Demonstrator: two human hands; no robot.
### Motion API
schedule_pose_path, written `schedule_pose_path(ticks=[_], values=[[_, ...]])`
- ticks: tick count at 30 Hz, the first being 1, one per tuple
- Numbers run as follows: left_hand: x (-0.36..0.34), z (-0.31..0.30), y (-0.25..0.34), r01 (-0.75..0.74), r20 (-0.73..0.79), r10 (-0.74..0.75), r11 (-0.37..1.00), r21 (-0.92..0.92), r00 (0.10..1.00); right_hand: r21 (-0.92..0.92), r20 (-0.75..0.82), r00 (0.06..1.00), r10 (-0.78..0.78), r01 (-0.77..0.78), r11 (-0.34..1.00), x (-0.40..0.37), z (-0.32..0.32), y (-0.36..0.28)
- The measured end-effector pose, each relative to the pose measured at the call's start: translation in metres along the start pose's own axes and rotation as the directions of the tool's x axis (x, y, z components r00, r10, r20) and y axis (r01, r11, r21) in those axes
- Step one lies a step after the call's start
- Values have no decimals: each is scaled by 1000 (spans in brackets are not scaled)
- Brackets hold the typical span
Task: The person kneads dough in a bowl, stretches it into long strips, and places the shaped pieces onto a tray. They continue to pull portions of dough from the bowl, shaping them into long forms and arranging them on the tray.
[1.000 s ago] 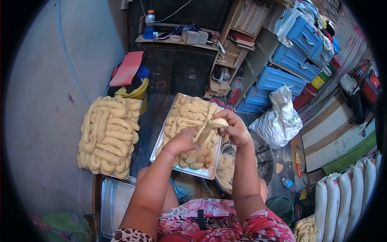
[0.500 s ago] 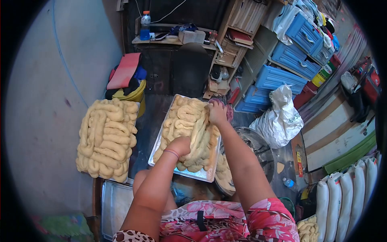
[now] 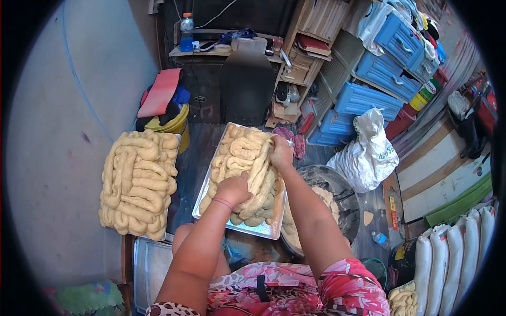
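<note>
A metal tray (image 3: 275,229) in front of me is piled with thick ropes of pale dough (image 3: 245,147). One long dough rope (image 3: 259,179) lies slantwise over the pile's right part. My right hand (image 3: 281,152) is closed around its far end at the tray's upper right edge. Near the rope's closer half, my left hand (image 3: 234,190) is curled against the dough, its fingertips partly hidden. To the right of the tray, partly behind my right arm, a large round basin (image 3: 354,210) contains more dough (image 3: 327,199).
At left stands another tray heaped with dough ropes (image 3: 139,184). A yellow bucket (image 3: 182,129) is behind it. A white sack (image 3: 371,158) sits beyond the basin, before blue drawers (image 3: 369,102). Several filled white bags (image 3: 440,263) line the lower right. A black chair (image 3: 245,87) stands ahead.
My right hand has shifted slightly down and left along the tray's edge. The dough rope now lies flatter across the pile, and my left hand's fingers have loosened a little.
</note>
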State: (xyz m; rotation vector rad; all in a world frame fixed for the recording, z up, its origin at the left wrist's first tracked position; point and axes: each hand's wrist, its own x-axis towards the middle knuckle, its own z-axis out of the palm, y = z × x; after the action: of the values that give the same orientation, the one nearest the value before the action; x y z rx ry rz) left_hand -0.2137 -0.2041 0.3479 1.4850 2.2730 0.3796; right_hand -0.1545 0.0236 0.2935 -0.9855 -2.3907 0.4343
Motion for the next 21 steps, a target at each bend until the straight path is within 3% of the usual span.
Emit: schedule_pose_path(ticks=[1, 2, 4, 5, 7, 10, 11, 15, 17, 18, 20, 21], values=[[-1, 1, 0, -37, -96, 29, 996, -85, 995, -57, 56, 998, -38, 41, 998, 1, 5, 4], [2, 6, -3, -39, -95, 31, 996, -83, 995, -56, 55, 998, -35, 38, 998, -1, 4, 2], [12, 18, -13, -193, -72, 189, 980, -49, 979, -158, 5, 997, -75, 75, 985, -6, 0, -2], [12, 15, -11, -197, -69, 193, 979, -49, 979, -159, 4, 997, -71, 70, 985, -9, -1, 0], [13, 7, -8, -159, 65, 164, 984, -84, 984, -26, -62, 992, 113, -115, 993, -18, -3, 5], [13, 5, -5, -161, 100, 170, 983, -85, 980, 124, -76, 987, 143, -133, 983, -43, 18, 23], [12, 5, -4, -161, 99, 169, 983, -87, 981, 148, 26, 995, 97, -100, 984, -52, 15, 22], [6, 8, 0, -140, 80, 145, 988, -61, 986, 79, -12, 988, 154, -152, 985, -65, 10, 14], [6, 9, 2, -154, 71, 158, 986, -55, 985, 73, -99, 995, 10, -3, 997, -57, 9, 16], [6, 9, 2, -149, 75, 153, 987, -56, 985, 74, -101, 995, 12, -4, 997, -52, 7, 16], [6, 8, 2, -141, 74, 145, 988, -56, 987, 15, 83, 996, 22, -23, 1000, -39, 4, 15], [7, 8, 2, -144, 72, 148, 988, -64, 986, 16, 83, 996, 16, -18, 1000, -35, 5, 13]])
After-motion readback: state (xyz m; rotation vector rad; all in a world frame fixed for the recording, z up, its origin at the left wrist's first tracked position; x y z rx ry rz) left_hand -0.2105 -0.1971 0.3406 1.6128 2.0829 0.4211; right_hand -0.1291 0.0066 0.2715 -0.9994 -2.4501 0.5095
